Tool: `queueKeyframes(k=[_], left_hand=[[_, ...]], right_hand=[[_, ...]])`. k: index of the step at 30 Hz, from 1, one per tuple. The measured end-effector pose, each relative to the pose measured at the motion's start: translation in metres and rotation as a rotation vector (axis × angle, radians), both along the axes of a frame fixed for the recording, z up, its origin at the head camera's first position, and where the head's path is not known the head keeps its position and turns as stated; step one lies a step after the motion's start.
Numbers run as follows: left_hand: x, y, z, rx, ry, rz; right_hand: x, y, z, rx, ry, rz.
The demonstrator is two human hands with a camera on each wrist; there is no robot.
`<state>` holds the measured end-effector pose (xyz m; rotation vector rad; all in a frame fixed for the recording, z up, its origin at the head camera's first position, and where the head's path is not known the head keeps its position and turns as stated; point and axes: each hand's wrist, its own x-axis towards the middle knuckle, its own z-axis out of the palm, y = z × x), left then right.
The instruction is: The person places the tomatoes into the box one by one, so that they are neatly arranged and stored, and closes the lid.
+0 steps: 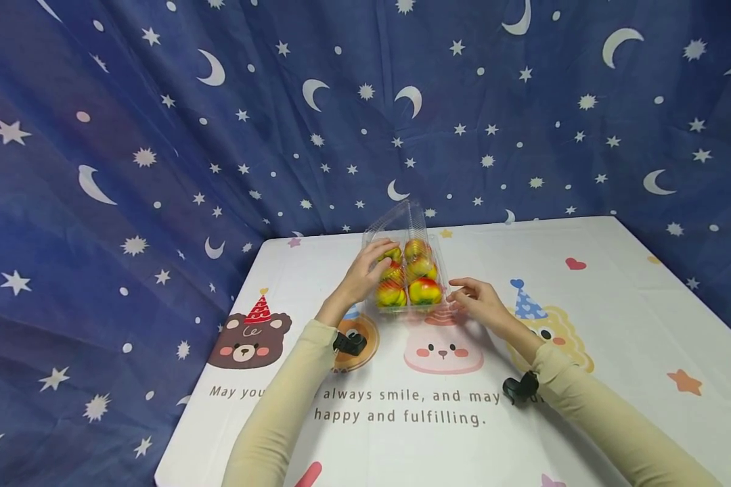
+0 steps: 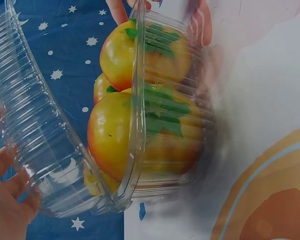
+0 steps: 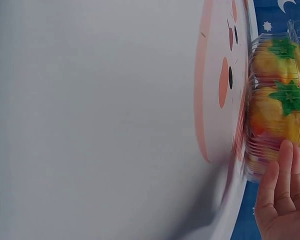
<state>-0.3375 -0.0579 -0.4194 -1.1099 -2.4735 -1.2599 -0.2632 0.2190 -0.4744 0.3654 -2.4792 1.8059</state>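
Observation:
A clear plastic clamshell box [image 1: 442, 267] near the far edge of the table holds several yellow-and-red persimmons [image 1: 425, 292] with green leafy tops. Its hinged lid [image 2: 45, 135] stands partly raised and tilted. At the box's left side, my left hand [image 1: 361, 276] touches the lid with loosely bent fingers; in the left wrist view, this hand [image 2: 7, 200] shows at the lid's outer side. Beside the box's right side is my right hand [image 1: 480, 302], its fingers stretched out; in the right wrist view, their fingertips [image 3: 287, 150] reach the box wall.
A white tablecloth [image 1: 585, 433] with printed cartoon animals and lettering covers the table. Behind and to the left hangs a blue curtain [image 1: 353, 122] with moons and stars. Dark wrist cameras [image 1: 350, 342] are strapped to both wrists.

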Motion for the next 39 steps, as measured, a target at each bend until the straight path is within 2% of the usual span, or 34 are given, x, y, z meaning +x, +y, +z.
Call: queueKeyframes(k=[6,15,20,27,39], left_hand=[[0.001,0.004,-0.001,-0.019,-0.019,0.001],[0.004,0.007,-0.009,-0.079,-0.01,0.004],[0.004,0.009,-0.008,-0.099,0.012,0.018],[0.004,0.01,-0.005,-0.097,0.006,0.031],[0.006,0.012,-0.005,-0.096,0.03,0.114]], right_hand=[[0.001,0.001,0.001,0.002,-0.018,-0.003],[0.001,0.001,-0.004,-0.023,-0.056,0.001],[0.0,0.0,-0.004,-0.022,-0.054,-0.007],[-0.002,0.0,-0.002,-0.009,-0.061,-0.013],[-0.002,0.001,-0.002,-0.009,-0.059,-0.018]])
